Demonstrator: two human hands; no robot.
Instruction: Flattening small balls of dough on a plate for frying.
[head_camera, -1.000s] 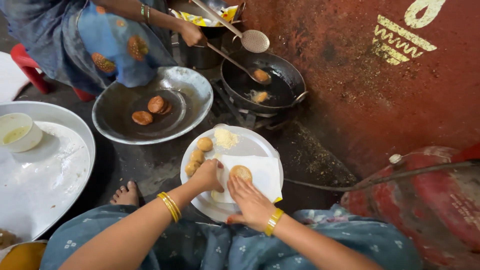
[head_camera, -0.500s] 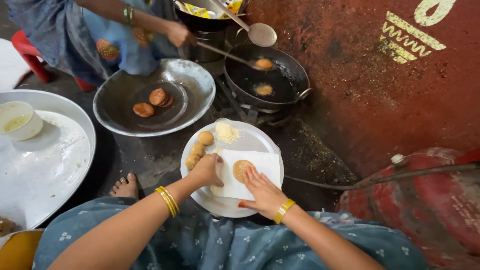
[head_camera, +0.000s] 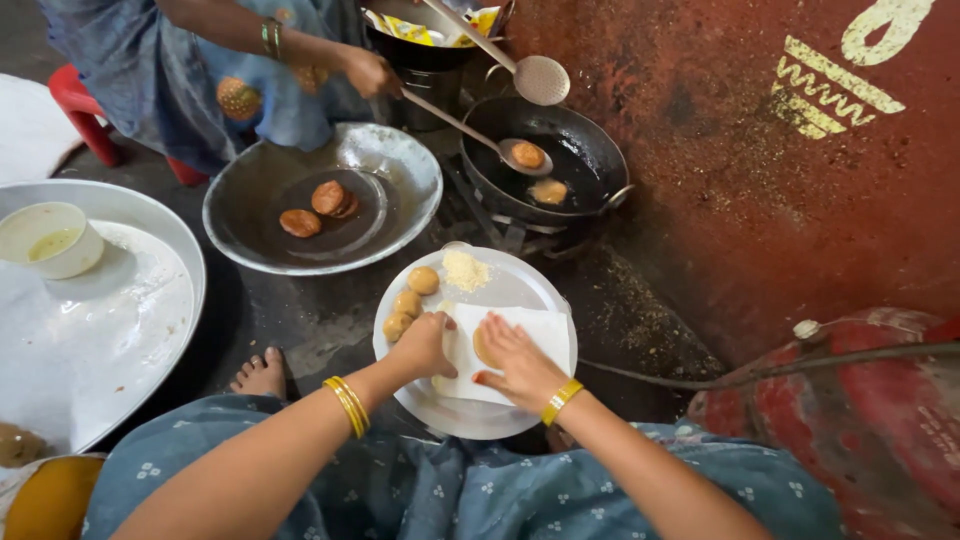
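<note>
under right hand (head_camera: 515, 358), dough patty (head_camera: 481, 347), on white sheet (head_camera: 540, 335)

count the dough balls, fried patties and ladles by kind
dough balls on the plate: 3
fried patties, dish: 3
fried patties, pan: 2
ladles: 2
total: 10

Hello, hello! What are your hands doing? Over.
Left hand pins white sheet. Right hand flat on dough disc. Three dough balls beside, on plate.
</note>
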